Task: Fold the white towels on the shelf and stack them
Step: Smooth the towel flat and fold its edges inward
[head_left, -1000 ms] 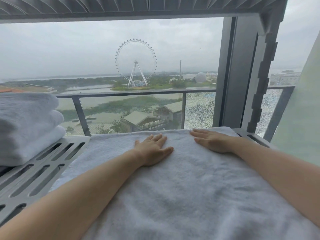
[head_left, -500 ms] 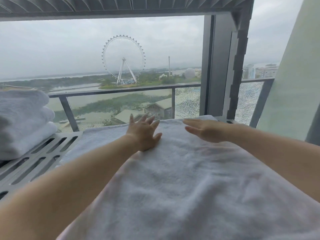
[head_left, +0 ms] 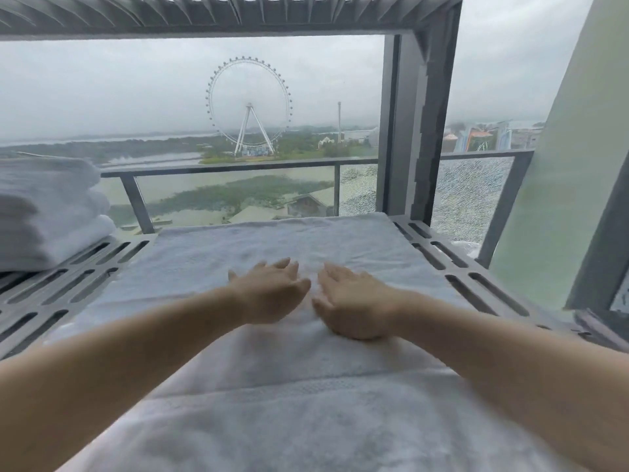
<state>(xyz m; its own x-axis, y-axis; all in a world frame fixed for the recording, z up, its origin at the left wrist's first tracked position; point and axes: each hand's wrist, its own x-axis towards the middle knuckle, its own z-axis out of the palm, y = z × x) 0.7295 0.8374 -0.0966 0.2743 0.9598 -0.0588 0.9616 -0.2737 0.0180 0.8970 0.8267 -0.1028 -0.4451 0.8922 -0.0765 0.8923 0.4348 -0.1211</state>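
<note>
Step in hand looks like smoothing. White towel (head_left: 289,240) lies spread flat on the slotted grey metal shelf (head_left: 61,287), mid-frame. Left hand (head_left: 269,294) and right hand (head_left: 354,301) rest side by side on its middle, palms down, fingers straight, gripping nothing, slightly blurred. Folded stack (head_left: 51,212) sits at shelf's left, apart. Next move likely needs pinching an edge to fold over. Terry is thick, soft and limp, with a flat woven band near the camera.
</note>
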